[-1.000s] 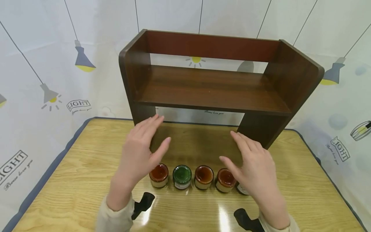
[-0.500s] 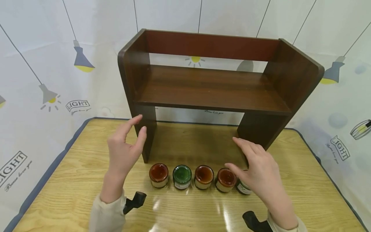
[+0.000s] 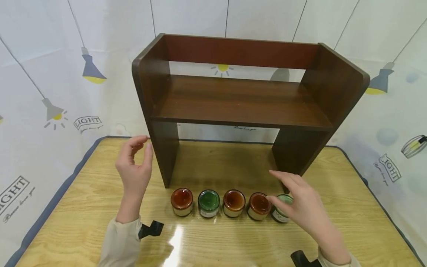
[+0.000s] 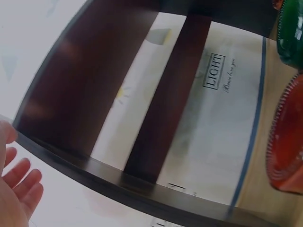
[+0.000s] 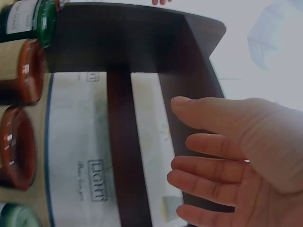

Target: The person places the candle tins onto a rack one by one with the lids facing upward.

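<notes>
My left hand point(image 3: 134, 172) hovers left of the dark brown wooden shelf point(image 3: 230, 102), its fingers loosely bent and holding nothing. The right hand point(image 3: 305, 207), fingers spread from the thumb, hangs over the right end of a row of small glass jars. From left to right stand a red-brown jar point(image 3: 181, 200), a dark green jar point(image 3: 208, 202), an amber jar point(image 3: 234, 202), another red-brown jar point(image 3: 259, 204) and a light green jar point(image 3: 280, 211). Part of the light green one is hidden by my right hand. In the right wrist view that palm point(image 5: 270, 161) holds nothing.
The jars stand on a wood-grain table point(image 3: 213, 241) just in front of the shelf, whose two side panels reach the tabletop. A white cloth backdrop point(image 3: 110, 29) printed with lamps surrounds the table at the back and sides.
My left hand has moved left, away from the jars, and its fingers have bent. The right hand has shifted right and slightly down, uncovering the light green jar. The jars stay put.
</notes>
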A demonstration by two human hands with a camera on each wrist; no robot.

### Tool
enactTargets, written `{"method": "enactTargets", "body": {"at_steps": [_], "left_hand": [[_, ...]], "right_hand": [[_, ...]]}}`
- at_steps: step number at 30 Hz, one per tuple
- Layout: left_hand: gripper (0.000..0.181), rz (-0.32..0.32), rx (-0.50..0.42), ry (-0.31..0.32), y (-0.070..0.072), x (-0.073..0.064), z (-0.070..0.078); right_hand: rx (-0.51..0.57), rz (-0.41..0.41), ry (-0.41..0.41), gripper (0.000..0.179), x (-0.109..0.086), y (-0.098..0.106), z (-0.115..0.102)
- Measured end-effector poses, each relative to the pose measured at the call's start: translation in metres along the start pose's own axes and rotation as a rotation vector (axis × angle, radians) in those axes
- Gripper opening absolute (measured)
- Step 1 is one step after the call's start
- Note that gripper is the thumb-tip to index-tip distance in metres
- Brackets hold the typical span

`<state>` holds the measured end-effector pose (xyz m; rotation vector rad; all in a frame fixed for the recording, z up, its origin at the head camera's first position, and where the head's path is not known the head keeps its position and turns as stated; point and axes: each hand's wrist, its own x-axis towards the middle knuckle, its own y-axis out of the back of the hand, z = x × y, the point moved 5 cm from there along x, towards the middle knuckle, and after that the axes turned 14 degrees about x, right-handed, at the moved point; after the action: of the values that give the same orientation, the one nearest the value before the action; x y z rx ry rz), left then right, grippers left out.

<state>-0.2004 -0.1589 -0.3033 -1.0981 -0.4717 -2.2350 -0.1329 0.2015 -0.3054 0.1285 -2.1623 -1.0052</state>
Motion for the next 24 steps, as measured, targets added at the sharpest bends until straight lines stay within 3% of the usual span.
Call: {"method": "enactTargets", "body": {"at_steps": [8, 15, 24], "left_hand": [[0.028, -0.092, -0.231, 0.121, -0.011, -0.005, -0.029], [0.034, -0.18, -0.355, 0.138, -0.019, -0.01, -0.044], [0.039, -0.275, -0.462, 0.196, -0.026, -0.016, -0.057]], "right_hand": [[0.062, -0.04, -0.069, 0.063, -0.021, -0.004, 0.027], [0.082, -0.047, -0.168, 0.06, -0.04, -0.004, 0.055], [0.203, -0.108, -0.318, 0.067, -0.062, -0.008, 0.078]]}}
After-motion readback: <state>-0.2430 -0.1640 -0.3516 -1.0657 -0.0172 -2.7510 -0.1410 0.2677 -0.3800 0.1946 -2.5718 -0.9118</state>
